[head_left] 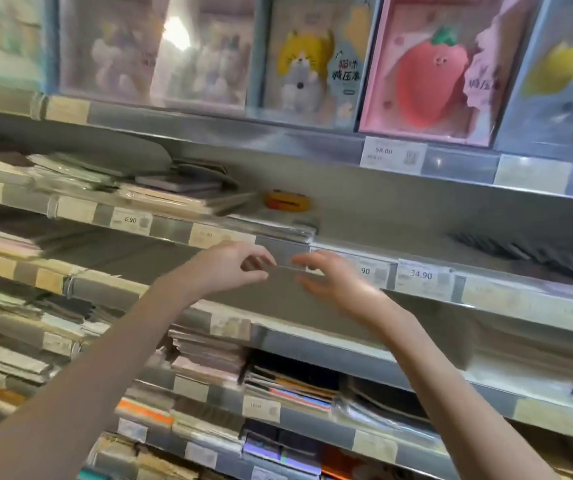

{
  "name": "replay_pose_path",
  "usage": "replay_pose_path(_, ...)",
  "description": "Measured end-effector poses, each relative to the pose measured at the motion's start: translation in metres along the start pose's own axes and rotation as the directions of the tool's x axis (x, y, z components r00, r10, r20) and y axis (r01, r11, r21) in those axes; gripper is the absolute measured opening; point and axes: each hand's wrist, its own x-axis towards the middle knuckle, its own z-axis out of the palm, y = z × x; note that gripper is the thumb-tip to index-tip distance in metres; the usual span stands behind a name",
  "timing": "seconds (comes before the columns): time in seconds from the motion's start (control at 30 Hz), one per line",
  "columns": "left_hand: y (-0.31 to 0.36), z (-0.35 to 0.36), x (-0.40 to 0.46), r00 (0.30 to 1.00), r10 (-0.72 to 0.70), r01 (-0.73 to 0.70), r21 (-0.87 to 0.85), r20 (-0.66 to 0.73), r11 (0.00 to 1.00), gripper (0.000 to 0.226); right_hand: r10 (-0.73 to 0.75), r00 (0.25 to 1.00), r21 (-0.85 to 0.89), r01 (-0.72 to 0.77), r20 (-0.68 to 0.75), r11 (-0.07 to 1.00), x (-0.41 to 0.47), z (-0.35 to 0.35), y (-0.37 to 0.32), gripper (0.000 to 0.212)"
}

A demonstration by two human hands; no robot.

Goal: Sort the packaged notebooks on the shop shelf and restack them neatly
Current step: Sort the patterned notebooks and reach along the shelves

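Note:
My left hand (229, 268) and my right hand (333, 282) are raised side by side in front of the price rail (281, 251) of a middle shelf, fingertips a short gap apart. The fingers of both hands are loosely curved and hold nothing that I can make out; the picture is blurred by motion. Just above the hands a flat clear-wrapped notebook pack (278, 226) lies at the shelf's front edge. Further left on that shelf sits an untidy pile of packaged notebooks (170, 195), some sticking out at angles.
A small orange toy-like thing (287, 200) lies behind the flat pack. Boxed plush notebooks (313, 60) stand on the top shelf. Dark notebooks (534, 254) fan out at the right. Lower shelves hold several mixed stacks (209, 355). Price tags (422, 277) line the rails.

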Motion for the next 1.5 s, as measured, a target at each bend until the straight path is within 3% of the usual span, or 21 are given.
replay_pose_path(0.1, 0.008, -0.021, 0.019, 0.984, 0.043, -0.034, 0.060, -0.171, 0.998, 0.018, -0.063, 0.991, -0.047, 0.058, -0.118, 0.997, 0.028, -0.020, 0.010, 0.033)
replay_pose_path(0.17, 0.009, -0.025, 0.037, 0.981, 0.050, -0.033, 0.097, -0.188, 0.995, 0.019, -0.044, 0.989, -0.081, 0.033, -0.143, 0.996, 0.046, -0.024, 0.021, 0.033)
replay_pose_path(0.33, 0.004, -0.031, 0.068, 0.977, 0.003, 0.039, 0.190, -0.214, 0.981, 0.022, 0.051, 0.998, -0.052, -0.049, 0.036, 0.997, 0.080, -0.030, 0.045, 0.045)
replay_pose_path(0.43, -0.006, -0.034, 0.079, 0.974, -0.138, 0.191, 0.319, -0.180, 0.928, 0.039, 0.043, 0.987, 0.012, -0.045, 0.155, 0.999, 0.086, -0.034, 0.049, 0.055)
replay_pose_path(0.6, -0.010, -0.031, 0.091, 0.957, -0.262, 0.289, 0.390, -0.121, 0.874, 0.052, 0.031, 0.978, 0.096, -0.051, 0.207, 0.994, 0.090, -0.035, 0.057, 0.062)
replay_pose_path(0.8, -0.001, -0.017, 0.107, 0.963, -0.231, 0.247, 0.109, -0.139, 0.963, 0.034, 0.092, 0.965, 0.152, -0.132, 0.246, 0.980, 0.095, -0.037, 0.072, 0.065)
replay_pose_path(0.93, 0.003, -0.009, 0.116, 0.955, -0.247, 0.242, -0.050, -0.166, 0.969, 0.066, 0.129, 0.974, 0.223, -0.170, 0.185, 0.960, 0.092, -0.039, 0.089, 0.045)
replay_pose_path(1.0, 0.005, -0.009, 0.118, 0.955, -0.217, 0.197, -0.116, -0.200, 0.973, 0.048, 0.118, 0.981, 0.215, -0.150, 0.152, 0.965, 0.093, -0.040, 0.092, 0.044)
replay_pose_path(1.3, 0.006, -0.010, 0.115, 0.903, -0.175, 0.122, -0.158, -0.393, 0.980, 0.025, 0.135, 0.991, 0.316, -0.136, 0.024, 0.939, 0.096, -0.040, 0.088, 0.041)
replay_pose_path(1.5, 0.014, -0.017, 0.097, 0.858, -0.091, 0.059, -0.080, -0.506, 0.995, 0.015, 0.125, 0.978, 0.351, -0.060, -0.165, 0.935, 0.087, -0.051, 0.066, 0.035)
